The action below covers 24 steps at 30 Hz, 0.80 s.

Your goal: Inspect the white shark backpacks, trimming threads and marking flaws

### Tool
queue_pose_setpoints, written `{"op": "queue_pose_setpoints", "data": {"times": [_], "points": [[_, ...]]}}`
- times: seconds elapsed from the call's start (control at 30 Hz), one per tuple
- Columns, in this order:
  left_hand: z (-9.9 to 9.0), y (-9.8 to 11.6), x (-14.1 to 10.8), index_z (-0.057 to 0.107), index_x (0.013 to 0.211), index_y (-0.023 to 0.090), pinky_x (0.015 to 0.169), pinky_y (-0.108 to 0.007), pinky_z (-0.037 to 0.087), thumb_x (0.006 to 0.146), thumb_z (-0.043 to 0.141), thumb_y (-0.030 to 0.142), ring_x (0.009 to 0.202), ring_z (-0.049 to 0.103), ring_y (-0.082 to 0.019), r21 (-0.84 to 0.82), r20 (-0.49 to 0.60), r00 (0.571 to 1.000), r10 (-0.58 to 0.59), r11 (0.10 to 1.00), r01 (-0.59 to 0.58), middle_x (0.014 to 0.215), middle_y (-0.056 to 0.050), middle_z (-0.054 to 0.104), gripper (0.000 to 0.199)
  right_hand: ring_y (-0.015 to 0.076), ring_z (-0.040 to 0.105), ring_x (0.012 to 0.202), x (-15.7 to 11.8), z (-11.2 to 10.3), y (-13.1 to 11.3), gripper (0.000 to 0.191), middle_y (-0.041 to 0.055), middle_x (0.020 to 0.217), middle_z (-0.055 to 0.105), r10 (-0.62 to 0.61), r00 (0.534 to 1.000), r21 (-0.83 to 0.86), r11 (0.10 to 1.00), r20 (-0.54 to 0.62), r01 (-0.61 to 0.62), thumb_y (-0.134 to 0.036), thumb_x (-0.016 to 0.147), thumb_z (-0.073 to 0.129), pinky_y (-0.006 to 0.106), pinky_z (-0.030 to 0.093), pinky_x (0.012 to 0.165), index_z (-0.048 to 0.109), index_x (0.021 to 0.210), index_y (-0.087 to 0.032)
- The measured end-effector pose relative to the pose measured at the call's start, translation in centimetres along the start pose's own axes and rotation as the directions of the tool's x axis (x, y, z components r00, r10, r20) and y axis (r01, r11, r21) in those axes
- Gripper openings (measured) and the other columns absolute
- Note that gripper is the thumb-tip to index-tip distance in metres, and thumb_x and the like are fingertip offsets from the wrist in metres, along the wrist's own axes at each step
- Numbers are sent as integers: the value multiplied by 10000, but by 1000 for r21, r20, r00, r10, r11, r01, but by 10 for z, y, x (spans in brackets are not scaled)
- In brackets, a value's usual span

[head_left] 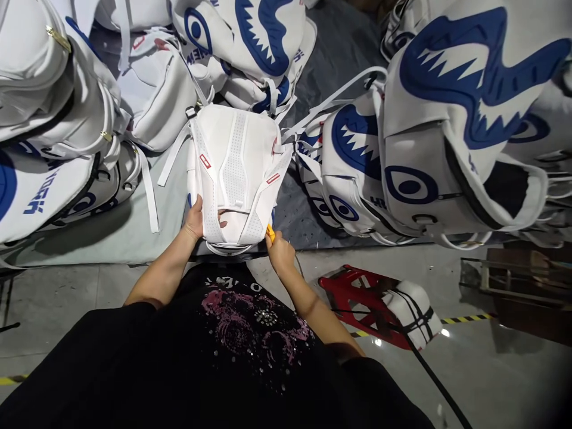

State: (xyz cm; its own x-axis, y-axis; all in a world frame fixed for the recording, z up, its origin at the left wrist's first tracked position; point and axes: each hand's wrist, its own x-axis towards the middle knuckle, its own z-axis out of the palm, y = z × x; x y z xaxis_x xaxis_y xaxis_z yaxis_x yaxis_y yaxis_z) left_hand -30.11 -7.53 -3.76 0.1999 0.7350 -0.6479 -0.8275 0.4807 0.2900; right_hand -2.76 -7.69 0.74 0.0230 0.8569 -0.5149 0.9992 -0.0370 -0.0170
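A white backpack (235, 155) lies on the table in front of me, its padded back panel and shoulder straps facing up and its top handle end toward me. My left hand (195, 220) grips the backpack at its near left side, with fingertips showing through the gap under the straps. At the near right edge, my right hand (280, 250) is closed around a small yellow-handled tool (270, 232). The tool's tip is hidden against the bag, so its kind cannot be made out.
White backpacks with blue shark mouths and eyes are piled on the left (53, 131), at the back (250, 42) and on the right (447, 119). Loose straps hang among them. A red stool (361, 304) stands on the floor at right, beside a white strapped bundle (413, 313).
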Motion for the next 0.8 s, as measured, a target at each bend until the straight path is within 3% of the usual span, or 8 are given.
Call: {"op": "queue_pose_setpoints", "data": {"times": [0.17, 0.3, 0.43, 0.7, 0.8], "points": [[-2, 1, 3, 567, 1336, 112, 912, -508, 592, 936, 154, 793, 601, 666, -190, -23, 26, 1000, -7, 1000, 7, 957, -148, 753, 891, 279, 737, 953, 2, -4, 6, 448, 177, 1022, 751, 5, 1000, 9, 1000, -16, -5, -511, 1067, 379, 310, 489, 771, 554, 1225, -130], [-8, 1, 3, 525, 1419, 125, 1053, -617, 486, 924, 169, 803, 977, 727, -323, -98, 163, 986, -17, 995, 34, 1136, -195, 734, 912, 296, 737, 928, -26, -7, 25, 429, 179, 1026, 752, 6, 1000, 8, 1000, -31, -6, -470, 1073, 363, 321, 491, 737, 580, 1217, -129], [-16, 0, 7, 456, 1504, 190, 1122, -669, 392, 928, 259, 788, 1301, 586, -390, -126, 291, 957, -16, 991, 55, 1340, -182, 662, 854, 309, 738, 922, -50, -3, 36, 439, 201, 1027, 751, 36, 999, 45, 998, -30, -35, -458, 1069, 368, 327, 492, 722, 598, 1213, -113], [-12, 4, 10, 403, 1532, 170, 1154, -691, 338, 944, 294, 753, 1428, 463, -401, -101, 247, 969, 0, 995, 25, 1416, -200, 610, 836, 342, 724, 995, -35, 9, 28, 421, 214, 1037, 744, 108, 994, 253, 962, -12, -102, -456, 1040, 432, 380, 515, 825, 616, 1209, -117], [-8, 6, 8, 406, 1532, 158, 1154, -696, 334, 949, 251, 760, 1428, 463, -403, -84, 227, 974, 5, 996, 15, 1418, -209, 605, 852, 307, 725, 980, -39, 5, 40, 364, 171, 992, 746, 99, 995, 395, 914, 12, -96, -435, 1017, 471, 351, 531, 798, 620, 1180, -145]]}}
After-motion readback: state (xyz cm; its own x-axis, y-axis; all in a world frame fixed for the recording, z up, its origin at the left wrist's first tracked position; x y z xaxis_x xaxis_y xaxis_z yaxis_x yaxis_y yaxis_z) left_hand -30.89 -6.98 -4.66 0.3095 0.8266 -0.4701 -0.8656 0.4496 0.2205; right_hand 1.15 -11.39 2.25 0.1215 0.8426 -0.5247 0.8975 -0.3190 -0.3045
